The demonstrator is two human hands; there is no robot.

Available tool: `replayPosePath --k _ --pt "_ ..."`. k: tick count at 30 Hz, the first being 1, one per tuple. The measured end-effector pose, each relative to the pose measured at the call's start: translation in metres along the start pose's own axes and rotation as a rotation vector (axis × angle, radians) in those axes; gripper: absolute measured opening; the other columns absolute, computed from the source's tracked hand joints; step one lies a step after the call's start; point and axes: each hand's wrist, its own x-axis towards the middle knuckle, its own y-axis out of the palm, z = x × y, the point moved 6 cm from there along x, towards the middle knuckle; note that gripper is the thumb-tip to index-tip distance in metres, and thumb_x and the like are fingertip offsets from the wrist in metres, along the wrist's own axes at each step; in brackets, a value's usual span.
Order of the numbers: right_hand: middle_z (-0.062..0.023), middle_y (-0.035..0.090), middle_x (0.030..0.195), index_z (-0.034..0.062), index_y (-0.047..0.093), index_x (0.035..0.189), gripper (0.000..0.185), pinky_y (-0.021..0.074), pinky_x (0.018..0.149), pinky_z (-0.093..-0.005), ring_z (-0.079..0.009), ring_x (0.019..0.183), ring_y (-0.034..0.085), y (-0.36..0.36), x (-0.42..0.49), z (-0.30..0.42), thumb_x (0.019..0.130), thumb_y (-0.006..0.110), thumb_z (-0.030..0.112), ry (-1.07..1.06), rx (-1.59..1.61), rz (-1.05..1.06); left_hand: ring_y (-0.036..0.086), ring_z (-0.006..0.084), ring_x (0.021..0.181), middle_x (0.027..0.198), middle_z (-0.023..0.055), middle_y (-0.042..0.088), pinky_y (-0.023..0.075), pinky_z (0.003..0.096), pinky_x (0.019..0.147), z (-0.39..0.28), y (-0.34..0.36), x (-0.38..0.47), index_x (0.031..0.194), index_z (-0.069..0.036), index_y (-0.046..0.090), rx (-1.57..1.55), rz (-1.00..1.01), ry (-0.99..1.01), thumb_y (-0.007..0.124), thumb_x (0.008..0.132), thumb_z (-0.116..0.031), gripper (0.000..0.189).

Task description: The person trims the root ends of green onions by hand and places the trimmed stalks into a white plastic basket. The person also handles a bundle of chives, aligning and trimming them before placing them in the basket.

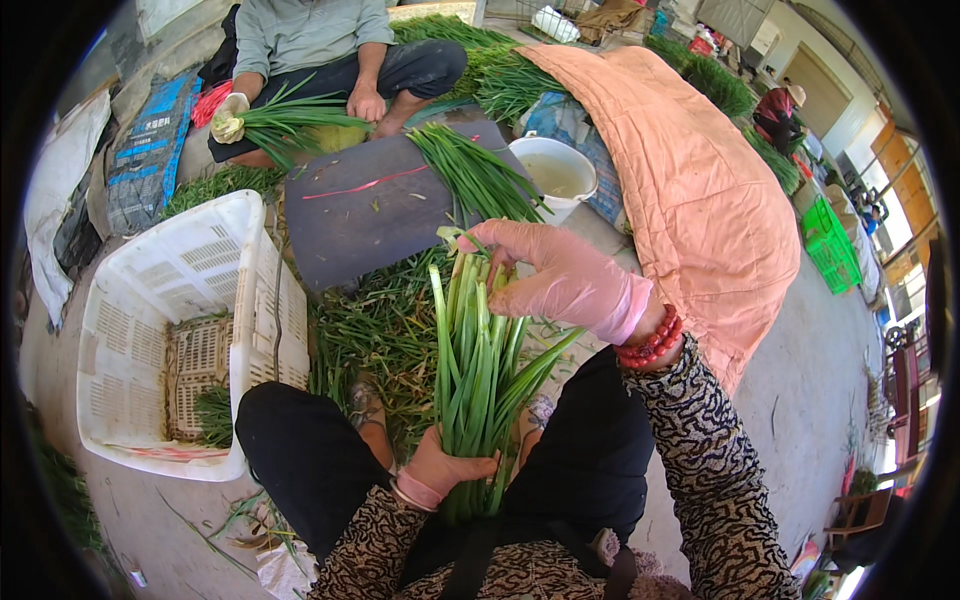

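My left hand [442, 469], in a pink glove, is closed round the lower, leafy part of a bunch of green leafy stalks [472, 360] standing between my knees. The pale stem ends point up and away from me. My right hand [547, 274], also in a thin pink glove, is at those pale ends, its fingertips pinching a pale piece of stalk or leaf [450, 236]. A tied-looking bundle of the same greens [480, 172] lies beyond on a dark board [367, 202], with a red strip [364, 184] beside it.
A white plastic crate [259, 300] with a few greens stands at left. Loose leaves [375, 322] cover the floor by my feet. Ahead, a person [315, 45] holds another bunch. A bucket of cloudy liquid [555, 172] and an orange quilt [697, 172] over a heap are at right.
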Motion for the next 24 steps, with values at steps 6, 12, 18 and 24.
replayPosePath --k 6,12,18,24 --pt "-0.0088 0.059 0.07 0.0057 0.056 0.113 0.044 0.0444 0.06 -0.0306 -0.0204 0.065 0.057 0.002 0.003 -0.001 0.069 0.062 0.011 -0.085 -0.132 -0.008 0.062 0.0187 0.091 0.103 0.0075 0.064 0.0505 0.0333 0.082 0.012 -0.005 0.001 0.114 0.0 0.055 0.021 0.017 -0.104 0.08 0.062 0.002 0.058" --pt "-0.0037 0.057 0.069 0.0047 0.058 0.111 0.038 0.0424 0.059 -0.0269 -0.0134 0.063 0.053 -0.001 -0.003 -0.004 0.072 0.058 0.005 0.055 0.041 -0.049 0.063 0.0182 0.089 0.1 0.0074 0.065 0.0514 0.0324 0.08 0.014 -0.004 0.002 0.111 0.0 0.057 0.022 0.049 -0.112 0.081 0.062 0.001 0.054" --pt "0.0 0.058 0.078 0.0006 0.057 0.109 0.03 0.0419 0.065 -0.022 -0.0064 0.071 0.052 -0.017 -0.011 -0.008 0.079 0.061 0.002 0.112 0.388 -0.223 0.063 0.0195 0.089 0.101 0.0094 0.064 0.0532 0.0335 0.079 0.009 0.001 0.002 0.111 0.001 0.055 -0.037 0.063 -0.113 0.08 0.063 0.003 0.055" --pt "-0.0018 0.06 0.088 -0.0004 0.059 0.107 0.023 0.0426 0.076 -0.0222 -0.0077 0.083 0.054 -0.056 -0.028 0.009 0.085 0.058 0.003 -0.012 0.569 -0.462 0.063 0.0202 0.089 0.103 0.0112 0.064 0.0533 0.0334 0.08 0.014 0.0 0.002 0.112 0.001 0.052 -0.092 0.055 -0.111 0.079 0.063 0.005 0.056"
